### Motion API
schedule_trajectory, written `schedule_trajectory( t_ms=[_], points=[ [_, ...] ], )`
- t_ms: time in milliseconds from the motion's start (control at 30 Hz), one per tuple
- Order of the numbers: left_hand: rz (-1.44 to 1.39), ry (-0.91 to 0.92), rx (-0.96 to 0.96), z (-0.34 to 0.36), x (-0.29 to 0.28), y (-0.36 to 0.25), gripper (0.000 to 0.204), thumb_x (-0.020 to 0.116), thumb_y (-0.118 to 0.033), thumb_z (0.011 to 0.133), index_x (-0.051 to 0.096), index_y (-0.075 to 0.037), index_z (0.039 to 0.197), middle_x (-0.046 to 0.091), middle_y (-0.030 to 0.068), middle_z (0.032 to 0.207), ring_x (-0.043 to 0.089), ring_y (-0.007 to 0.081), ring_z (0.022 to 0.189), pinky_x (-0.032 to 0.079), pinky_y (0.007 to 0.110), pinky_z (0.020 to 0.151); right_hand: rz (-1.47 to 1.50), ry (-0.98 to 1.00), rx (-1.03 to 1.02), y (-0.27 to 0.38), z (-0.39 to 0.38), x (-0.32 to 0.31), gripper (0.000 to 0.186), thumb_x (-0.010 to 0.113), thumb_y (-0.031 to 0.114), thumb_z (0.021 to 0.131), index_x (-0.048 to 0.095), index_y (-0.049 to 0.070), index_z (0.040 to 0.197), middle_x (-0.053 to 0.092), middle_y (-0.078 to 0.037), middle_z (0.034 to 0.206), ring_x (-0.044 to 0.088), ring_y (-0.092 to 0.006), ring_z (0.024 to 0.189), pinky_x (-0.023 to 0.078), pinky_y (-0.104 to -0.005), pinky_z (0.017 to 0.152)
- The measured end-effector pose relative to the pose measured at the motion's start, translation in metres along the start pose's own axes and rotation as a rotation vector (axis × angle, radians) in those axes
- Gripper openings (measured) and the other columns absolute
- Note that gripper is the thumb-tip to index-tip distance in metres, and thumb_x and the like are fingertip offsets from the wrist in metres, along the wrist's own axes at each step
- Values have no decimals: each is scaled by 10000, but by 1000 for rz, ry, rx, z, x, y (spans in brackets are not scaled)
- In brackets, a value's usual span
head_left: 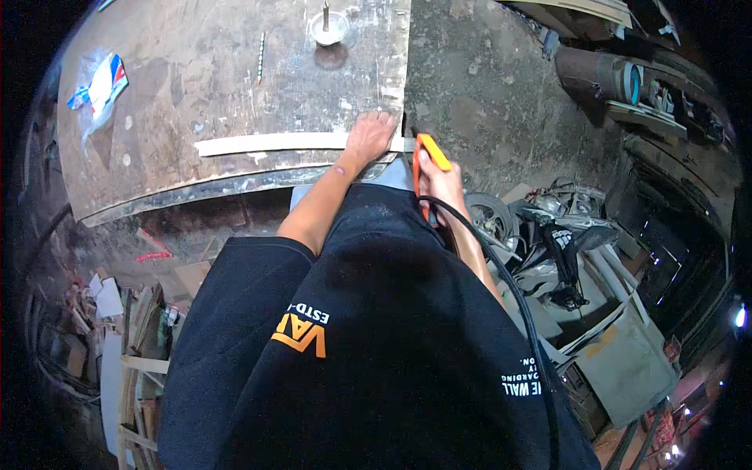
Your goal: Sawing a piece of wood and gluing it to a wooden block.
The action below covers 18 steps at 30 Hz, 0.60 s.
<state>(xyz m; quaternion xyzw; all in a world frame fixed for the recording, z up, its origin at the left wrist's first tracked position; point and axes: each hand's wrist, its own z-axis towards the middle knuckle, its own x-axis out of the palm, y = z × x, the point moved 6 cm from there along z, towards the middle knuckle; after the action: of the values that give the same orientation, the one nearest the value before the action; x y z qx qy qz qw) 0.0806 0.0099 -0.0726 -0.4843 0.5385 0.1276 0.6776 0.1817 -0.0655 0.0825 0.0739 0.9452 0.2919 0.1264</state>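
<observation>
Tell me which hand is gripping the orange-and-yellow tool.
The right hand grips the orange-and-yellow tool; the left hand instead lies over the long pale strip.

The floor (489,90) is stained grey, a light (740,316) glowing far right.

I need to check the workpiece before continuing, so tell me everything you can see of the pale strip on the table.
The pale strip is long, narrow and off-white, and looks like wood. It lies crosswise near the table's front edge. Its left end is free, and the left hand rests over it near the right end, which reaches the table's right side beside an orange-and-yellow tool in the right hand. Whether tool and strip touch is unclear.
</observation>
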Motion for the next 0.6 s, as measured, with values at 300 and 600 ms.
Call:
schedule_trajectory(
  t_ms=[300, 600],
  points=[
    [-13, 13, 19, -4, -2, -3, 161, 519, -210, 883, 610, -93, 945, 615, 90, 919, 612, 277, 948, 472, 432, 805, 37, -11, 46, 1, -16, -3, 388, 590, 331, 996, 501, 71, 722, 427, 19, 507, 394, -97, 362, 314, -274, 345],
    [-8, -33, 25, 0, -2, -5, 142, 521, -202, 877, 610, -97, 913, 617, 87, 910, 612, 268, 930, 473, 427, 807, 79, -25, 10, -3, -5, -6, 397, 602, 330, 990, 510, 80, 696, 438, 17, 500, 396, -93, 361, 304, -273, 339]
  ],
)
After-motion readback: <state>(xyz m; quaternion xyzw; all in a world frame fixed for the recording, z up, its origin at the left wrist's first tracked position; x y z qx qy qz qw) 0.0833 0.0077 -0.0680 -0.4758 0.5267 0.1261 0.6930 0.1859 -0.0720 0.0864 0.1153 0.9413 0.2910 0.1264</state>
